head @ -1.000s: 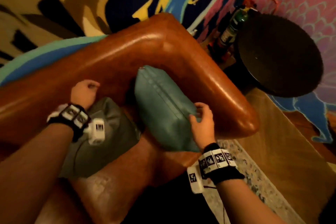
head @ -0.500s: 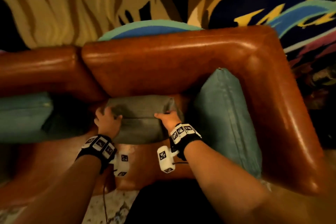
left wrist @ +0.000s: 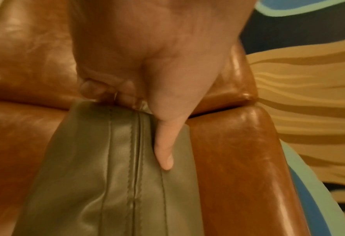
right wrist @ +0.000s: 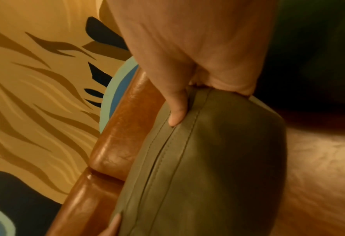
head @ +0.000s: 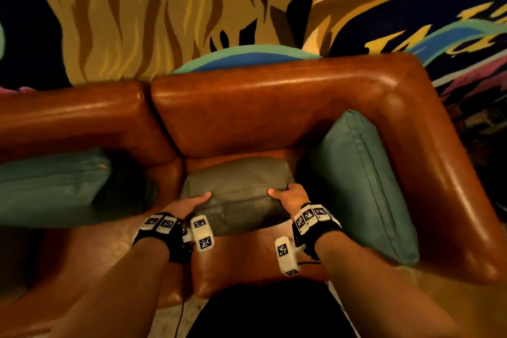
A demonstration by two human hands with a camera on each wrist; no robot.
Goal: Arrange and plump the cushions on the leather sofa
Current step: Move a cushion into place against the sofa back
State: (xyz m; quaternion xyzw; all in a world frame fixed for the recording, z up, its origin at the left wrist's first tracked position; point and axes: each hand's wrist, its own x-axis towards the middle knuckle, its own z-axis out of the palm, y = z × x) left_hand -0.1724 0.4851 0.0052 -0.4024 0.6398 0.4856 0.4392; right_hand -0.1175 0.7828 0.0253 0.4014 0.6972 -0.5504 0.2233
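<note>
- The fingers (left wrist: 98,89) of the left hand (head: 189,204) are curled round the left end of the grey-green cushion (head: 238,195), and its thumb (left wrist: 165,151) is laid straight along the top face beside the seam.
- The right hand (head: 290,196) is clamped on the right end in the same way: the thumb (right wrist: 177,111) is pressed on the seam (right wrist: 163,151), and the other fingers are wrapped out of sight behind the corner.
- The cushion is seen at the centre of the head view, standing on the seat of the brown leather sofa (head: 274,107), its far side close to the backrest at 12 o'clock; whether it touches cannot be told.
- Its long axis is run from 9 o'clock to 3 o'clock, parallel to the backrest, with the seamed edge turned upward toward the person.
- A teal cushion (head: 365,186) is propped against the armrest at 3 o'clock, just beside the right hand; another teal cushion (head: 49,186) lies at 9 o'clock.
- Risk, as a judgement: the smooth leather could be let slip from the grip if the ends are squeezed hard for plumping.
- A wide swing could knock the teal cushion at 3 o'clock out of place.
</note>
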